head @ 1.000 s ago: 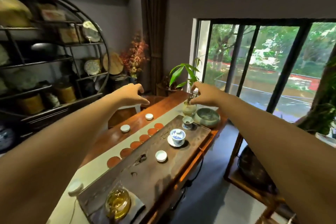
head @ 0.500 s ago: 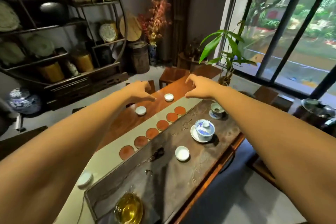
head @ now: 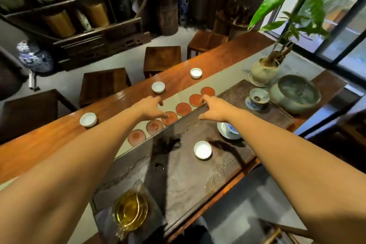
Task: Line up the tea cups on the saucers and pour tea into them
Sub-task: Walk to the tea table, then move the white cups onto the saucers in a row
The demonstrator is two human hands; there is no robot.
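Several round reddish saucers (head: pixel 183 108) lie in a row on a pale runner beside the dark tea tray (head: pixel 188 174). Three small white cups stand on the wooden table beyond them: one far (head: pixel 196 73), one in the middle (head: pixel 158 87), one at the left (head: pixel 88 119). Another white cup (head: pixel 202 149) stands on the tray. My left hand (head: pixel 151 108) hovers over the saucer row with fingers spread, holding nothing. My right hand (head: pixel 213 108) reaches over the tray's far edge, its fingertips at a saucer (head: pixel 195 99), empty. A glass pitcher of golden tea (head: pixel 131 210) stands at the tray's near end.
A blue-and-white lidded bowl (head: pixel 229 131) sits under my right forearm. A strainer cup (head: pixel 258 97), a green glazed basin (head: pixel 295 94) and a potted plant (head: pixel 265 70) stand at the far right. Wooden stools (head: pixel 105 83) line the table's far side.
The view has tilted down and closer to the table. Both hands have come down from above the far cups to the row of saucers. Neither hand has taken hold of anything.
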